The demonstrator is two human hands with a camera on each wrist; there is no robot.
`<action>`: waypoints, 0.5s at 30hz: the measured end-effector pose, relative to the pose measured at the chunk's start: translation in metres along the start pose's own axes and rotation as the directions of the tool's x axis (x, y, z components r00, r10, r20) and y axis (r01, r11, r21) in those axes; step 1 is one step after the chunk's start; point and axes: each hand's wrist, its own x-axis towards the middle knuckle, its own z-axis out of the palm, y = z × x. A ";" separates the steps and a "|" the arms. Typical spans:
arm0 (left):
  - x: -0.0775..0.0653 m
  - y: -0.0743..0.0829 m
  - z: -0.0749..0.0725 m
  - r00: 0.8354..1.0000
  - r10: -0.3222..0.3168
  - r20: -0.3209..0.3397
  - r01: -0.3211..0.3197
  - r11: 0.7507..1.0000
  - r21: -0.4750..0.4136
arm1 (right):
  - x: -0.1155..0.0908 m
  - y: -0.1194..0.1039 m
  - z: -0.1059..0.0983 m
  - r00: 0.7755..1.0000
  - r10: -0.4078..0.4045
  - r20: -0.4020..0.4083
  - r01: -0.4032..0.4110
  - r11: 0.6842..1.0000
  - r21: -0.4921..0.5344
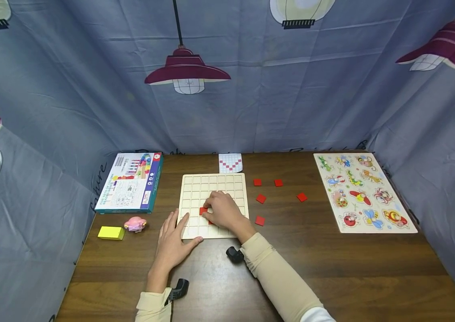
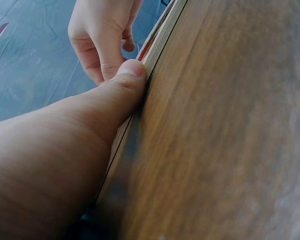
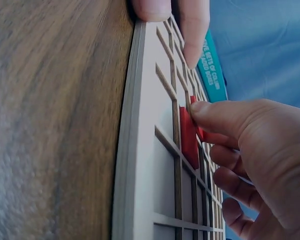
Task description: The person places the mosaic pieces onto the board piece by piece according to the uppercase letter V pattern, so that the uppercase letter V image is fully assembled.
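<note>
A pale wooden grid board (image 1: 192,193) lies flat on the table. My right hand (image 1: 225,212) reaches over its middle, pinching a red square tile (image 1: 202,210) between thumb and finger at one of the cells. In the right wrist view, another red tile (image 3: 188,140) sits in a cell just in front of that one. My left hand (image 1: 171,246) rests at the board's near left corner, fingers spread over the left side and thumb (image 2: 132,70) against the near edge. Several loose red tiles (image 1: 261,198) lie to the right of the board.
Behind the board stands a small pattern card (image 1: 230,163) with a red V of squares. On the left are a boxed set (image 1: 131,183), a yellow block (image 1: 111,233) and a pink toy (image 1: 135,224). An insect puzzle board (image 1: 364,194) lies far right.
</note>
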 end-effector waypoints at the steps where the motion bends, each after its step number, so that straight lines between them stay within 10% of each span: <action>1: 0.000 0.000 0.000 1.000 0.000 0.001 0.000 1.000 0.001 | 0.000 0.000 0.001 1.000 0.002 -0.002 -0.002 1.000 0.001; 15: 0.000 0.001 -0.002 1.000 -0.015 0.007 0.015 1.000 0.000 | -0.015 0.009 -0.008 1.000 0.008 0.014 -0.010 0.991 0.137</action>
